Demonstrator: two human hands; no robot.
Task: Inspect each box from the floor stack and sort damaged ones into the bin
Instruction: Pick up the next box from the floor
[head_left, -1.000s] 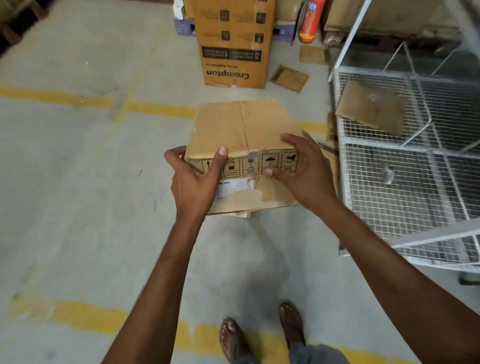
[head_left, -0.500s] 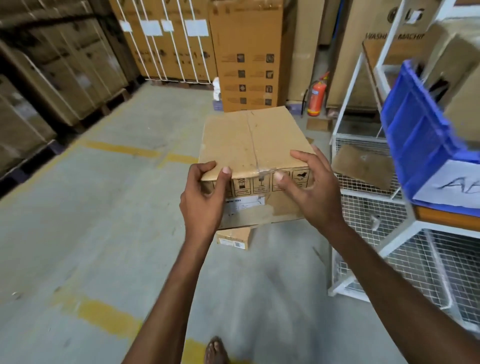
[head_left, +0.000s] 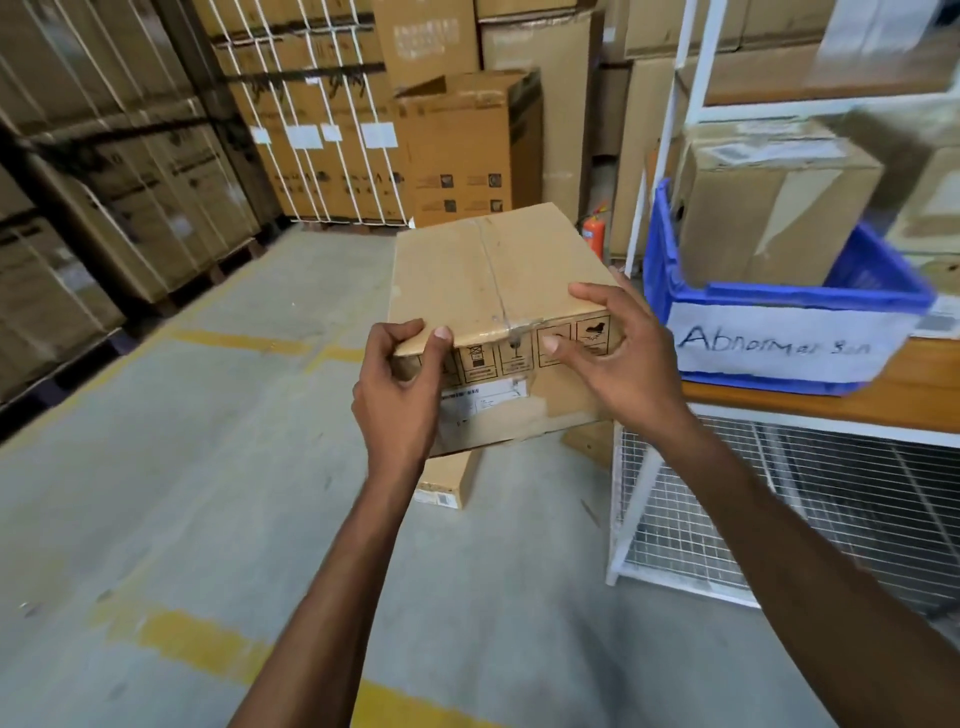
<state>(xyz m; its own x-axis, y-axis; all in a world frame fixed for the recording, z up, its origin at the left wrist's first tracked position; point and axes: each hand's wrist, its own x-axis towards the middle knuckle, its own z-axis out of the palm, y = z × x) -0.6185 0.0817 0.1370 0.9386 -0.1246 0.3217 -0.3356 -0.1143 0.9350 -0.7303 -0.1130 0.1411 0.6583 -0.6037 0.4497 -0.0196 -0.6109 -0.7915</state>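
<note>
A: Warehouse aisle, concrete floor (head_left: 156, 467), cartons stacked behind. Box (head_left: 488, 270) held in the air, just left of the blue bin (head_left: 657, 249) on the rack.
B: Hands?
A: Left hand (head_left: 400, 384) clamped round the near-left corner; right hand (head_left: 618, 358) pinching the near-right edge.
B: Suggest rotating slowly, one hand underneath. Check the tape seam and the scuffed-looking near face before binning.

Both hands, left hand (head_left: 402, 395) and right hand (head_left: 615, 358), grip a taped cardboard box (head_left: 493, 291) mid-air, with the blue bin (head_left: 779, 332) labelled something like "Abnormal Bin" on the shelf (head_left: 857, 400) just right.
</note>
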